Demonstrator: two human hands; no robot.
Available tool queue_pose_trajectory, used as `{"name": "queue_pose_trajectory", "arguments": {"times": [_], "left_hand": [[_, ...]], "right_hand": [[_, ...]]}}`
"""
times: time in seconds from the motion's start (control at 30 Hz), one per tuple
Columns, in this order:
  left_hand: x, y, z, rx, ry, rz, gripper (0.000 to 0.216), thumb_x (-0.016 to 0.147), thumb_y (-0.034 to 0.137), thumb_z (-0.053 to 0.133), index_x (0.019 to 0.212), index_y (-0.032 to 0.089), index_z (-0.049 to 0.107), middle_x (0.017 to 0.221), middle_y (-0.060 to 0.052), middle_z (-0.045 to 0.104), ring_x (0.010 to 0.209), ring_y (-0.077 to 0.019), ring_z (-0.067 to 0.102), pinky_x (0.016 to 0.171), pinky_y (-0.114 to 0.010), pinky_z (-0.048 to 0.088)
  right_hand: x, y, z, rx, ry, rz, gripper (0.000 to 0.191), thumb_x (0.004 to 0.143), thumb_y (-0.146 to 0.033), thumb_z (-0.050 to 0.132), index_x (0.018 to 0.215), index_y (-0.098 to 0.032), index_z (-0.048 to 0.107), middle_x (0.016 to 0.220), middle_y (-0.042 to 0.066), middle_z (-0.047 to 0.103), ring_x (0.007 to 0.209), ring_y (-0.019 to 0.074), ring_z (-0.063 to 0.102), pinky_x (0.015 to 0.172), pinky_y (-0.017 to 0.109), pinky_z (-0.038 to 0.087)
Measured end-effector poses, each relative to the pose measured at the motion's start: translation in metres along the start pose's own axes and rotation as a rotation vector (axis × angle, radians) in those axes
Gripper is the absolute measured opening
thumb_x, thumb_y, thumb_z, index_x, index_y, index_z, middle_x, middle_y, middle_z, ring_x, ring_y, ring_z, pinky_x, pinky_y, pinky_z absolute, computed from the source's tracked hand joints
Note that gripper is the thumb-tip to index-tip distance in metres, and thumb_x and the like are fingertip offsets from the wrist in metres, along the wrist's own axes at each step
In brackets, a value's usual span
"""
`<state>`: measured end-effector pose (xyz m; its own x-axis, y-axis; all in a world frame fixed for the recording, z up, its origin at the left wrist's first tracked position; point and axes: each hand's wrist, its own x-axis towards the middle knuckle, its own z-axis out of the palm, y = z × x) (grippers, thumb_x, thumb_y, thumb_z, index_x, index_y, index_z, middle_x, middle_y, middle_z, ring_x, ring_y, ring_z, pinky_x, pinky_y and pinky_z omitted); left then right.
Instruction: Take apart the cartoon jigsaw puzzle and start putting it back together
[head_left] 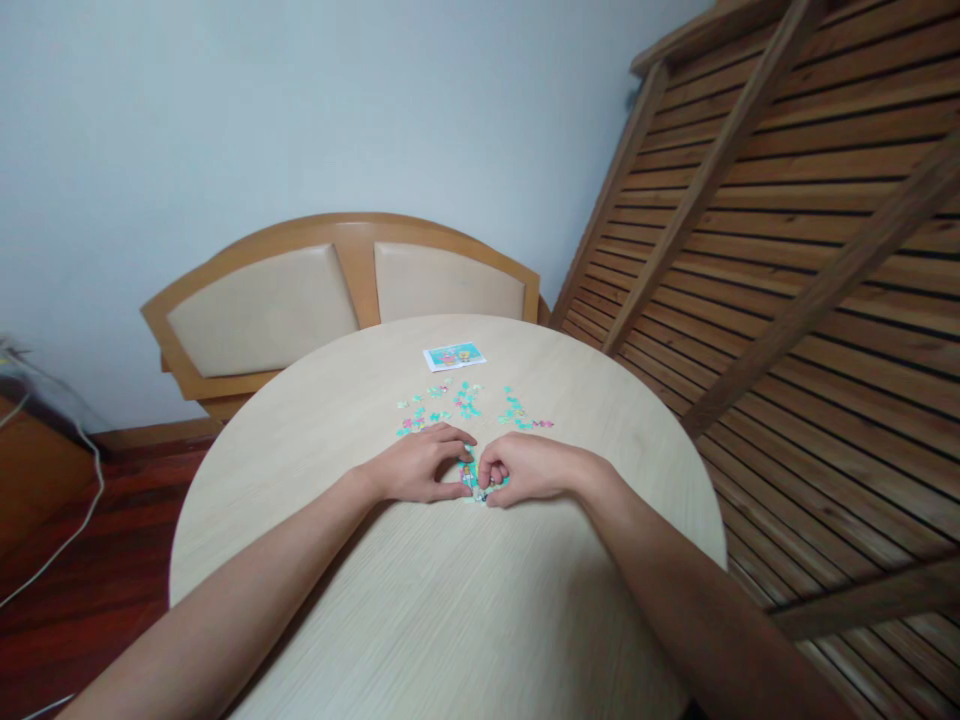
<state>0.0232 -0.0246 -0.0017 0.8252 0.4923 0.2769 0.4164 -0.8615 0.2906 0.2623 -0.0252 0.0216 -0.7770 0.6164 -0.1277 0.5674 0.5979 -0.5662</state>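
Note:
Both my hands rest together on a round pale wooden table (450,600). My left hand (420,462) has its fingers curled, thumb and fingertips pressing on a small joined cluster of puzzle pieces (471,480). My right hand (517,467) is curled too, its fingertips pinching the same cluster from the right. Just beyond the hands lie several loose turquoise and pink puzzle pieces (465,403). A small printed picture card (454,356) lies farther back on the table.
A wooden bench with two beige padded back panels (341,290) stands behind the table against a pale wall. A slatted wooden frame (787,250) leans at the right. A white cable (82,500) trails over the dark red floor at left.

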Motion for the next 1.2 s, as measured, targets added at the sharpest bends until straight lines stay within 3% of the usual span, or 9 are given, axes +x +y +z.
{"name": "queue_pose_trajectory", "arguments": {"times": [1.2], "left_hand": [[0.002, 0.003, 0.000, -0.003, -0.008, -0.012, 0.036, 0.090, 0.051, 0.064, 0.110, 0.021, 0.066, 0.122, -0.011, 0.063, 0.112, -0.0258, 0.059, 0.101, -0.039, 0.045]], "right_hand": [[-0.001, -0.013, -0.002, -0.090, 0.053, -0.024, 0.018, 0.071, -0.023, 0.072, 0.089, -0.020, 0.076, 0.076, -0.001, 0.067, 0.066, 0.0117, 0.057, 0.060, 0.021, 0.036]]}}
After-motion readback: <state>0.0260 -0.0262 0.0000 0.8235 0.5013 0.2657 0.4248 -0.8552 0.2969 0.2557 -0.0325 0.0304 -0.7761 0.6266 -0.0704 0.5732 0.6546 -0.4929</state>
